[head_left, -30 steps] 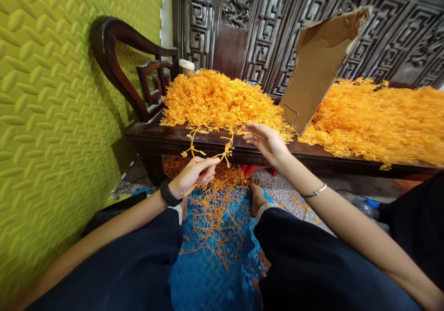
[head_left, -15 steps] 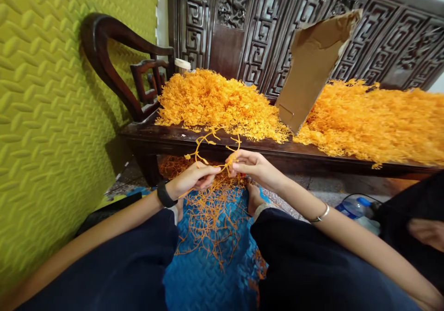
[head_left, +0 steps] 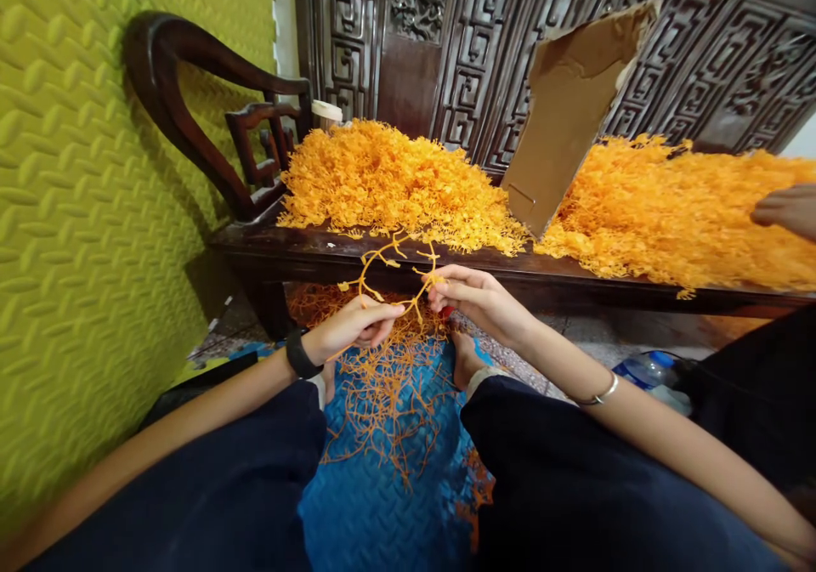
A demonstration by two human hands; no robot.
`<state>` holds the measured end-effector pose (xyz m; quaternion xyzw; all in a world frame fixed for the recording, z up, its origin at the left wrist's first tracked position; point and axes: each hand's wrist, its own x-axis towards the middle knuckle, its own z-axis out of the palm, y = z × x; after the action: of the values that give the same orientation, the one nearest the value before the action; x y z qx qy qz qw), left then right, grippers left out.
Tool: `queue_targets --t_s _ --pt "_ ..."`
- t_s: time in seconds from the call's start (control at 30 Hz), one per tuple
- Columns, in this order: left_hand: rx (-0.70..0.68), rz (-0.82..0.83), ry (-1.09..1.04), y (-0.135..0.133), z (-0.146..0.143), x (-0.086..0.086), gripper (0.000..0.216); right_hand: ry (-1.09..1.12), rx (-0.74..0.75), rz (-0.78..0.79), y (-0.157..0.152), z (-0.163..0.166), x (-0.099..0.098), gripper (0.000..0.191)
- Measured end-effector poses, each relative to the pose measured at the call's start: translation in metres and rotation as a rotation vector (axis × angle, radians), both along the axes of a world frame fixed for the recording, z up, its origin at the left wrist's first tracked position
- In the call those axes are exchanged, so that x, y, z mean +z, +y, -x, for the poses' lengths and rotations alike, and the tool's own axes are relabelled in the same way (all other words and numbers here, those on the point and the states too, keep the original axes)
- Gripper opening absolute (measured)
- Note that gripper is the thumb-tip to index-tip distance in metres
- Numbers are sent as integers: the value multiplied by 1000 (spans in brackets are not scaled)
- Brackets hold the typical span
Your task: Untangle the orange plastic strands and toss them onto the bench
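Note:
Between my hands is a thin orange plastic stem, bent into an open ring with short side branches. My left hand pinches its lower edge between thumb and fingers. On the ring's right side, the fingertips of my right hand are closed on the stem; whether a small piece is also between them I cannot tell. A small red thing shows under my right fingers. Behind the ring, a heap of small orange plastic pieces lies on the dark wooden bench.
A torn cardboard sheet stands between this heap and a second orange heap. Another person's hand is over the second heap. Loose orange stems lie on the blue mat between my feet. A plastic bottle is at right.
My right hand has shifted slightly right and up along the ring, while my left keeps its pinch. The other person's hand has risen from the lower right to the right heap.

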<state>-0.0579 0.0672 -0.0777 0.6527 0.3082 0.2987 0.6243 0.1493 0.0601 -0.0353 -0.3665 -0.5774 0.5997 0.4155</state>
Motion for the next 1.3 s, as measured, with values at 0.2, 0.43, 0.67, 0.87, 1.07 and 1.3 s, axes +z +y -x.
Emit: queue_targets --t_s 0.2,0.43,0.67,0.87,1.07,1.3 --pt "-5 1 10 2 3 -3 53 -72 -131 -118 6 -8 -4 20" --pt "36 18 -6 -1 -1 5 54 -126 -416 -159 38 -35 -9 19" --pt "117 29 -74 2 11 2 53 103 -1142 -502 74 -131 16 13" --pt "110 27 -88 2 6 1 52 -355 -1342 -968 97 -159 44 31" --pt "103 -30 -26 2 0 3 53 -977 -542 -616 137 -141 26 113" --pt "119 -25 7 4 2 0 53 -759 -486 -556 146 -121 -2 102"
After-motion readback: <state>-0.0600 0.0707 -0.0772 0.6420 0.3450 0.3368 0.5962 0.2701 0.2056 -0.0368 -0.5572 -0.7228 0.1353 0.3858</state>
